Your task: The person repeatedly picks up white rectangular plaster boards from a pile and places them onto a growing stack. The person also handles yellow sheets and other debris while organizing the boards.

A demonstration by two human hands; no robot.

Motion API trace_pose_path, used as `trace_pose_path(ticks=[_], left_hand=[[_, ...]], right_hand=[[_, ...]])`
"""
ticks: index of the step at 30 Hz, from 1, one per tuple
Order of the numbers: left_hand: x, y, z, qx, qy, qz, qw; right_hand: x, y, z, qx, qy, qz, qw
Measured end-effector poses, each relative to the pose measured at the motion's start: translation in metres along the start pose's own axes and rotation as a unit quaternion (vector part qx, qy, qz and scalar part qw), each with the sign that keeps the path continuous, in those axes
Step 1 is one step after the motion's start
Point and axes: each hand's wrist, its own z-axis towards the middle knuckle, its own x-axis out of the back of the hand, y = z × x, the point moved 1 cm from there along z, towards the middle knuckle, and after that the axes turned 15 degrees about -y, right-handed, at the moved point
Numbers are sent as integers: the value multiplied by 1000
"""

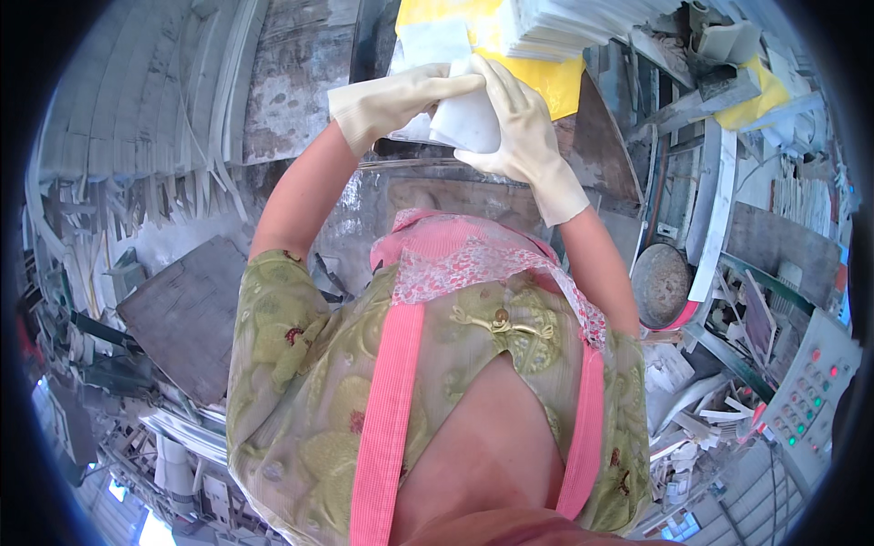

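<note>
Both my hands wear cream rubber gloves and meet at the top middle, over a worktable. A smooth white slab (466, 120), perhaps a stone tile, stands tilted between them. My right hand (519, 127) wraps its far and right side, with the thumb low on the near face. From the left, my left hand (396, 102) reaches to the slab's upper edge with its fingers held together. Its fingertips are partly hidden behind the slab and the other glove. Another flat white piece (435, 44) lies just beyond on yellow sheeting (557, 82).
A stack of white slabs (578, 23) rises beyond my right hand. At right are a round basin (665, 278) and a button panel with lit lamps (810, 396). Long pale strips (127, 100) fill the left; a brown board (177, 314) leans below them. Broken pieces clutter the lower right.
</note>
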Motion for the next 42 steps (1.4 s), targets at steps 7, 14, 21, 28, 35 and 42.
trace_pose_path(ticks=[7,14,21,28,35,42], left_hand=[[-13,-5,-1,60,184,154,969],[-37,16,30,216,229,268,910],[-100,-8,55,131,369,194,900],[-100,-11,56,209,373,169,888],[-64,-34,43,181,382,178,888],[-70,-43,38,185,399,149,886]], right_hand=[[10,38,-66,-71,33,-112,991],[47,169,-373,-331,283,85,896],[64,214,-609,-648,40,-176,740],[64,247,-632,-539,120,-127,824],[90,268,-614,-452,105,-241,852],[100,305,-590,-393,-45,-208,894]])
